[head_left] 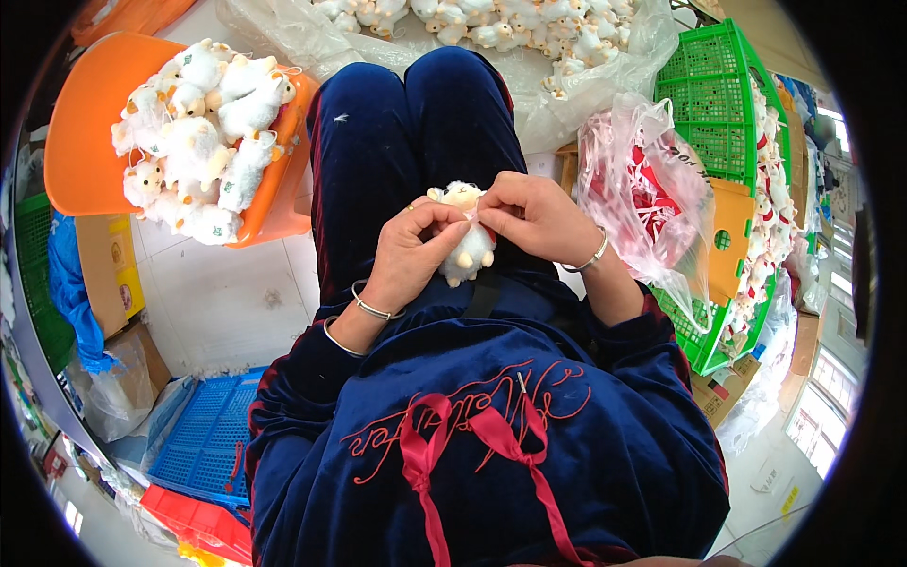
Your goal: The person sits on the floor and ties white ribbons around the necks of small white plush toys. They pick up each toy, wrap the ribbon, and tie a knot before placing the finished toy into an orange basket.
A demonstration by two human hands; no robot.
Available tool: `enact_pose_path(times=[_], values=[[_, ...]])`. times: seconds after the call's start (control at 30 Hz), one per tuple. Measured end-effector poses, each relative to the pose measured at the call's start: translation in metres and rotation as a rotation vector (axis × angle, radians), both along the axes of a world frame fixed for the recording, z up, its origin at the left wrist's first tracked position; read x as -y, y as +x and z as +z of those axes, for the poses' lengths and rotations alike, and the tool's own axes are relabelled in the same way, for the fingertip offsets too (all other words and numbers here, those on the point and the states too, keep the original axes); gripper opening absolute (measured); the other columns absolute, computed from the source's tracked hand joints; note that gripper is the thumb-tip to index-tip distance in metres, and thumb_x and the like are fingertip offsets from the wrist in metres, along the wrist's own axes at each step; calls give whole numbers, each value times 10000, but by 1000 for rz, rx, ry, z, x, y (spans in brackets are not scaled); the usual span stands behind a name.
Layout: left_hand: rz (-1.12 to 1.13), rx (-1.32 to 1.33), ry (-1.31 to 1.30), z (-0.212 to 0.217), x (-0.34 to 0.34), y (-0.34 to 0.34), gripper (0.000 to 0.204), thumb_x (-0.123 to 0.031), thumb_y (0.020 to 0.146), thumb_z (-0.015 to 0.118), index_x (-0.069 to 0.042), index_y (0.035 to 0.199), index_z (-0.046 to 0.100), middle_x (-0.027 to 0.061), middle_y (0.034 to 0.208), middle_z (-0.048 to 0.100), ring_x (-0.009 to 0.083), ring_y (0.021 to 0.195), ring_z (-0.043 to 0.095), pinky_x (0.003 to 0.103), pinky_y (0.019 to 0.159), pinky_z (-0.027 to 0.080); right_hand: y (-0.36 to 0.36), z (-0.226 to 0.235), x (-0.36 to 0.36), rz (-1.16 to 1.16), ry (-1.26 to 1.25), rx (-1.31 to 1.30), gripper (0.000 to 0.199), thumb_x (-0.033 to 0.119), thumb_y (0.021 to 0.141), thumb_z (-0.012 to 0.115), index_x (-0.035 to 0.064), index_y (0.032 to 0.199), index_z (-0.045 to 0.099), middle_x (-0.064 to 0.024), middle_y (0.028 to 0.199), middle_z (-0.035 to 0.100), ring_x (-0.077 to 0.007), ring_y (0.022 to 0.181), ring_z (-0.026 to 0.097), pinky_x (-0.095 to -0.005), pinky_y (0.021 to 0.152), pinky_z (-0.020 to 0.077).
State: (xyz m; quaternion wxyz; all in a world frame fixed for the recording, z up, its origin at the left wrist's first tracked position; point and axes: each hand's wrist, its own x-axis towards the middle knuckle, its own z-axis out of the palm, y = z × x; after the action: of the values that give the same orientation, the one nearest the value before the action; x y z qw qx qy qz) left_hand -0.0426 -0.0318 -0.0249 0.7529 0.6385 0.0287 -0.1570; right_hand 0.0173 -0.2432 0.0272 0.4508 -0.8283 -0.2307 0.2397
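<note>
A small white plush sheep (463,257) rests on my lap, facing up, with a cream face and feet. My left hand (416,248) is closed in a pinch at its neck, thumb against forefinger. Opposite it, my right hand (534,215) pinches at the same spot. A thin pale strip (470,216) shows between the fingertips, partly hidden by them. A bit of red cloth peeks out beside the toy's neck, under my right fingers.
An orange stool (87,123) at the left bears a pile of plush sheep (203,142). To the right, a clear bag (605,180) holds red cloth pieces with white strings, beside green crates (699,90). More toys lie on plastic sheeting (539,113) ahead. A blue crate (203,439) sits lower left.
</note>
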Motion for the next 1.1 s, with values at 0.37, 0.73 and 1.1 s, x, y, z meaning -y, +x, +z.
enact_pose_path(times=[0.37,0.73,1.1], values=[[-106,6,65,-1,-1,6,188,-115,938,723,6,1079,754,5,958,646,75,871,588,222,804,471,3,8,-5,-24,111,-152,92,74,958,664,-12,926,670,-50,836,578,-143,769,580,-288,690,458],[-104,-9,-30,0,3,8,214,-157,969,707,-13,1114,769,25,972,679,92,900,612,229,801,479,5,6,-2,-25,76,-73,80,72,952,670,-3,932,650,-91,836,602,-196,743,597,-314,677,478],[-73,-72,-80,-1,5,9,207,-159,944,726,-15,1083,779,58,1000,726,108,887,663,246,795,522,4,6,-2,-23,75,-71,91,82,947,678,0,925,646,-86,812,603,-186,715,593,-309,661,474]])
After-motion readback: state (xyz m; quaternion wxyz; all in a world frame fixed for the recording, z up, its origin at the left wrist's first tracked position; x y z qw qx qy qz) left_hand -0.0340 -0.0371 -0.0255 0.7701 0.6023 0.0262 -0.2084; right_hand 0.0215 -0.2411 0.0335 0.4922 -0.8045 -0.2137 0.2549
